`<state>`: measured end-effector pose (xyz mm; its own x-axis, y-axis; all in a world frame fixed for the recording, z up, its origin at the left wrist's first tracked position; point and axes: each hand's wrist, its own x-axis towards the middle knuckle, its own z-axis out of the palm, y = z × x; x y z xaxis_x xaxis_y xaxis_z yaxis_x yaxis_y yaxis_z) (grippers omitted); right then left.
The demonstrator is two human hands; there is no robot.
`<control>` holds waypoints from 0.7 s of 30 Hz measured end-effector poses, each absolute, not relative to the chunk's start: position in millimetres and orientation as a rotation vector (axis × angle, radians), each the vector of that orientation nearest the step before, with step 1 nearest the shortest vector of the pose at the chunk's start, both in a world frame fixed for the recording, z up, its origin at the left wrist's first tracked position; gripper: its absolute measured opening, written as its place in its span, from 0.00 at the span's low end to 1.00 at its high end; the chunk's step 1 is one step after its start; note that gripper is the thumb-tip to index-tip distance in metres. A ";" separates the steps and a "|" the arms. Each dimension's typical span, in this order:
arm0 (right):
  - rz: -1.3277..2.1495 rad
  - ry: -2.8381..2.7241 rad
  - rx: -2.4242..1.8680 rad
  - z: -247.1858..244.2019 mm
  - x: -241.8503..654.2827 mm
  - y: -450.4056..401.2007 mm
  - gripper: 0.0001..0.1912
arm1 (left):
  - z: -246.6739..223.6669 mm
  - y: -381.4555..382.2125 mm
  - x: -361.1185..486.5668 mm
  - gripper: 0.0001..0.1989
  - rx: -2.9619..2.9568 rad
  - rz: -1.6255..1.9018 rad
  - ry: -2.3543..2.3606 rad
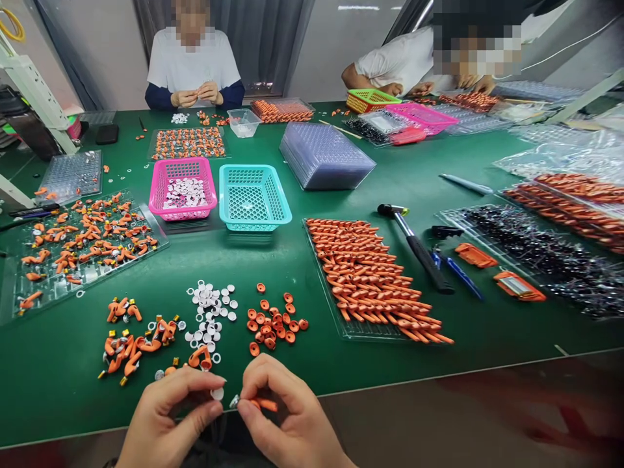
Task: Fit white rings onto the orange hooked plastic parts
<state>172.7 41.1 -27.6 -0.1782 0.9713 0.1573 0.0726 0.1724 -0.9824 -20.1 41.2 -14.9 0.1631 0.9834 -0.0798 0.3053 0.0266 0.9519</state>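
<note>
- The left hand (152,419) has its fingers pinched around a white disc (217,394).
- The right hand (298,416) has its fingers pinched around an orange piece (267,404), its silver end (234,402) facing the disc.
- These parts are near but apart, so not joined yet.
- Lots seems left on the counter (253,266): white bits (208,312) and loose orange pieces (131,364) past the left fingers, orange cups (275,320) past the right ones.
- Farther right, orange sticks (370,273) lie in rows; I can't tell if they're finished.

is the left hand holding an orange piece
No, the left hand pinches a small white disc, while the right hand holds an orange piece.
</note>
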 end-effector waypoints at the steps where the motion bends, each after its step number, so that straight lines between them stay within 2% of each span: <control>1: 1.182 -1.474 -1.067 -27.3 172.4 41.3 0.06 | -16.6 41.1 -20.5 0.06 1.482 0.879 1.298; 8: 1.235 -1.522 -1.154 -20.8 169.3 43.9 0.06 | -12.9 39.2 -13.3 0.07 1.556 0.959 1.318; 14: 1.137 -1.561 -1.152 -18.0 166.9 43.8 0.07 | -11.4 33.4 -7.2 0.08 1.537 1.032 1.357; 21: 0.962 -1.588 -1.145 -20.5 168.6 43.2 0.08 | -12.1 39.1 -16.9 0.04 1.576 0.924 1.352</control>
<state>168.6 43.2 -20.5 -0.1398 0.9625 0.2325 0.2401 0.2607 -0.9351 -16.9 39.1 -12.1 0.1451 0.9894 0.0098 0.3684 -0.0632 0.9275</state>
